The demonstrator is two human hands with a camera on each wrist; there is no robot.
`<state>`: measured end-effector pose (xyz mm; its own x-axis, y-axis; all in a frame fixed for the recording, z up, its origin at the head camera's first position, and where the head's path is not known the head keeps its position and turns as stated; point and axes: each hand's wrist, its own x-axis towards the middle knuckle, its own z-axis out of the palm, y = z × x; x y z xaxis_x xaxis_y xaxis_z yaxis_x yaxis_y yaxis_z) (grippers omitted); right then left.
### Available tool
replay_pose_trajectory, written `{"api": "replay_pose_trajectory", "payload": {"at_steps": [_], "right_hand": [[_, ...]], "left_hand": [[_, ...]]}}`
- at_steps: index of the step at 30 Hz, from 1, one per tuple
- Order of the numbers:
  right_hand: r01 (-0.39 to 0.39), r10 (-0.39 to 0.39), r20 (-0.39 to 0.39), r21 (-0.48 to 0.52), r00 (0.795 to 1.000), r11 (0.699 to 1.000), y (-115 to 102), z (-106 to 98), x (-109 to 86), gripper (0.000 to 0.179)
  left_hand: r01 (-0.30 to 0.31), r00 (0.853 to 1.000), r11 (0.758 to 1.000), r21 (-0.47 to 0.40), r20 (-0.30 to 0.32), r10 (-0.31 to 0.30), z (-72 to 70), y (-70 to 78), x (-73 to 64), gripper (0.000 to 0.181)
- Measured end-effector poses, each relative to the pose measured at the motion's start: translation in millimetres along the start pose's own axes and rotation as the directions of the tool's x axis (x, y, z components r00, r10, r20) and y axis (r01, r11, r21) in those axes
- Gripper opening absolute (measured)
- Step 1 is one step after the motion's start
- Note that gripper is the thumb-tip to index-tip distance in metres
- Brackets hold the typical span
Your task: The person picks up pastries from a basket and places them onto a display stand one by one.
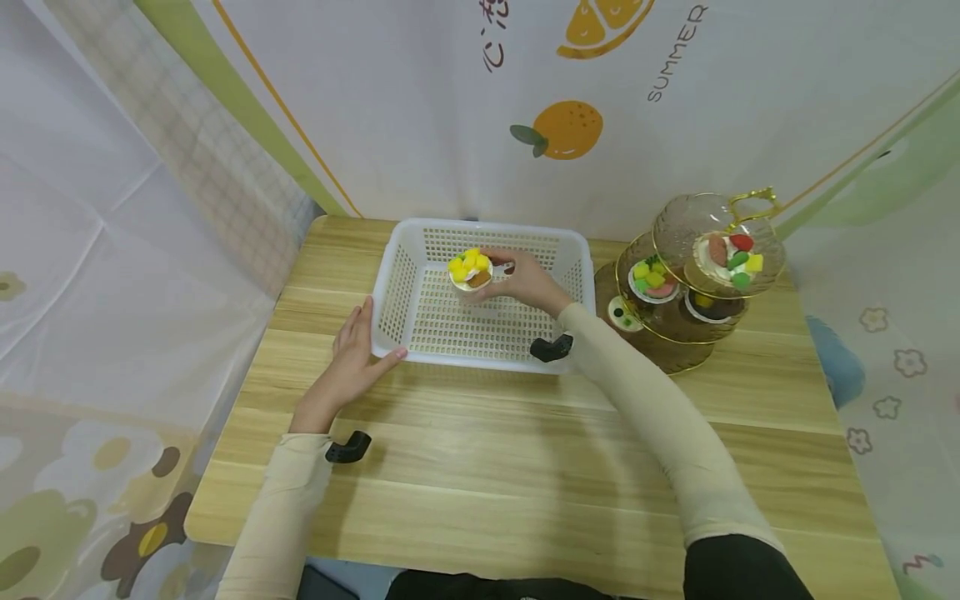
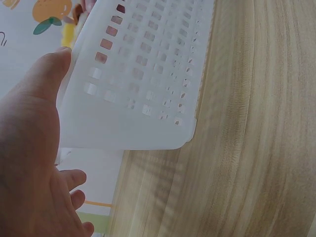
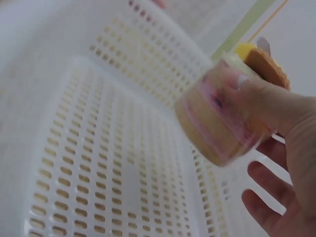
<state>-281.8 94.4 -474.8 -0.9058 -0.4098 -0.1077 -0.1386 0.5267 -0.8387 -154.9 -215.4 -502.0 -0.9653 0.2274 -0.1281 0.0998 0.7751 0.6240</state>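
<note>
A small layered cake cup (image 1: 469,277), topped with yellow cubes and a brown piece, is held up over a white plastic basket (image 1: 483,362). My right hand (image 1: 525,282) grips it from the right, thumb on the near side. In the right wrist view, pink and tan layers show in the cake cup (image 3: 212,116), which tilts above the perforated basket floor. My left hand (image 1: 351,354) rests at the basket's front left corner. There its thumb touches the rim while the other fingers extend along the outer left side; the left wrist view shows this hand (image 2: 29,143) close up.
On the right of the wooden table (image 1: 480,467) stands a gold-rimmed tiered stand (image 1: 682,337). Its top tier bears a fruit-topped dessert (image 1: 723,262), and more dessert cups (image 1: 652,279) sit lower. A printed curtain (image 1: 450,125) hangs behind the table.
</note>
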Motion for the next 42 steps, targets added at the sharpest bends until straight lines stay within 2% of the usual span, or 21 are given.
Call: {"api": "replay_pose_trajectory", "payload": {"at_steps": [10,15,22,26,29,33,37,42], "right_hand": [[0.010,-0.006,-0.126,0.026,0.992,1.000,-3.8,-17.3,-42.2,0.078],[0.025,-0.016,-0.178,0.048,0.984,0.999,-0.1,-28.3,-73.2,0.077],[0.063,-0.029,-0.275,0.115,0.961,0.991,12.4,-40.5,-122.8,0.077],[0.015,0.022,-0.319,0.112,0.948,0.994,21.8,-47.4,-153.9,0.075],[-0.043,0.055,-0.354,0.043,0.934,0.998,28.5,-51.8,-176.9,0.074],[-0.051,0.049,-0.402,0.007,0.914,0.999,39.3,-56.1,-204.8,0.075],[-0.058,0.073,-0.417,0.049,0.906,0.997,53.3,-59.5,-229.1,0.077],[-0.118,0.129,-0.430,0.052,0.894,0.992,73.1,-62.7,-255.5,0.074]], "left_hand": [[-0.012,1.000,1.000,0.010,0.004,0.012,0.1,0.1,0.2,0.103],[-0.009,1.000,1.000,0.010,0.002,0.009,0.5,0.3,0.4,0.103],[-0.009,1.000,1.000,0.014,0.004,0.009,-0.4,1.2,0.6,0.104],[-0.007,1.000,1.000,0.017,0.004,0.007,-0.6,0.9,0.3,0.105],[-0.008,1.000,1.000,0.025,0.002,0.008,-0.7,1.4,0.2,0.104],[-0.005,1.000,0.999,0.033,0.001,0.005,-0.3,1.9,0.3,0.103],[0.000,1.000,1.000,0.031,0.004,0.000,0.0,1.5,0.4,0.103],[0.004,1.000,1.000,0.025,0.006,-0.004,-0.8,2.2,-0.3,0.104]]}}
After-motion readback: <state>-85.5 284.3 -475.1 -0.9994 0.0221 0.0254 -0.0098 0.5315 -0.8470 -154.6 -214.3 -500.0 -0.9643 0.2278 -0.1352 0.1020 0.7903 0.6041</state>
